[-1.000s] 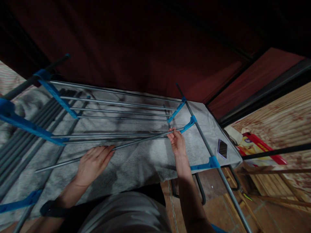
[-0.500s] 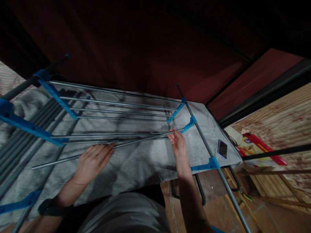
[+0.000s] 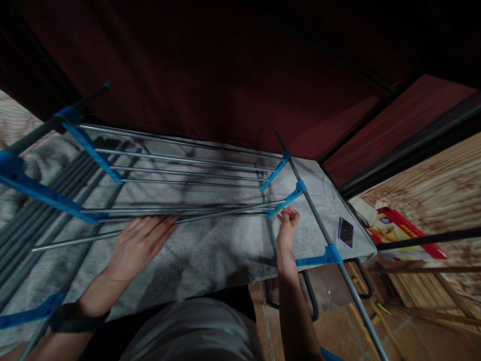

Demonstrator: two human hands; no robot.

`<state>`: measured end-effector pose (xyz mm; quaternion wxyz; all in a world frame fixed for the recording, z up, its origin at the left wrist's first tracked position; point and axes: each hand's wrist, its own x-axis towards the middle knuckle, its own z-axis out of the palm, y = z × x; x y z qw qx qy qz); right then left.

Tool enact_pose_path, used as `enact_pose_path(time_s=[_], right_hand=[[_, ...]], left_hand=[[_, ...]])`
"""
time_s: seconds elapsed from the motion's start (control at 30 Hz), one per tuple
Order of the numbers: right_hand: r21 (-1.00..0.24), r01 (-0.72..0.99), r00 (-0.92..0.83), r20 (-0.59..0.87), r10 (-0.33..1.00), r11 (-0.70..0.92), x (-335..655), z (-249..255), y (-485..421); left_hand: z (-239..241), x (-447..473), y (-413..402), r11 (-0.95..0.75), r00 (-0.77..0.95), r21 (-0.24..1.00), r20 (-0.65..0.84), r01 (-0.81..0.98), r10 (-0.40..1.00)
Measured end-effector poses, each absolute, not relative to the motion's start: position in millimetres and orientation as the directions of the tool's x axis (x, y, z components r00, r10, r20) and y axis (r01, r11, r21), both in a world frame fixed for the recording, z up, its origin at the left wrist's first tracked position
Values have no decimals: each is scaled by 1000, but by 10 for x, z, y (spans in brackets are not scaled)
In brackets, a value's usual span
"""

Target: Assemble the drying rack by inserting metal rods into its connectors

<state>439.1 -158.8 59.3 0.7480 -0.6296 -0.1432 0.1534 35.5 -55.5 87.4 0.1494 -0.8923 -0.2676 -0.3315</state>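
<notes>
Grey cloth (image 3: 220, 248) beneath left hand (image 3: 137, 248), palm-down around slanting rod (image 3: 190, 219); right hand (image 3: 288, 223) half-curled, loosely parted

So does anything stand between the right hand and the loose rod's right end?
Possibly the blue bracket: it shows at the right end of the loose rod, just above the right hand in the picture; depth is unclear. Nothing visible separates the left hand from the rod, which it covers.

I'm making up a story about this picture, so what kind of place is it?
Probably a room in someone's home: there's a fluffy grey cover with a phone lying on it, and a tiled floor below.
</notes>
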Motion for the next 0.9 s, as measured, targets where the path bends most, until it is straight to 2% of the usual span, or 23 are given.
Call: enact_pose_path(time_s=[0.07, 0.17, 0.33, 0.47, 0.67, 0.9], right_hand=[[-983, 121, 923, 161, 350, 135, 4488, 552, -1632], [-967, 216, 884, 252, 393, 134, 4585, 574, -1650], [-975, 156, 846, 213, 489, 156, 4571, 701, -1584], [-975, 122, 847, 199, 492, 183, 4542, 742, -1553], [-987, 119, 852, 156, 500, 105, 4562, 725, -1578], [-977, 204, 841, 209, 500, 66, 4597, 633, -1589]], left_hand=[[895, 359, -538, -813, 632, -73, 670, 578, 390], [932, 371, -518, -807, 611, -39, 675, 589, 413], [978, 395, -517, -800, 586, 9, 676, 600, 448], [994, 409, -507, -791, 560, 69, 669, 608, 489], [1009, 445, -507, -768, 577, 0, 661, 640, 480], [1049, 476, -585, -755, 567, 24, 645, 655, 512]])
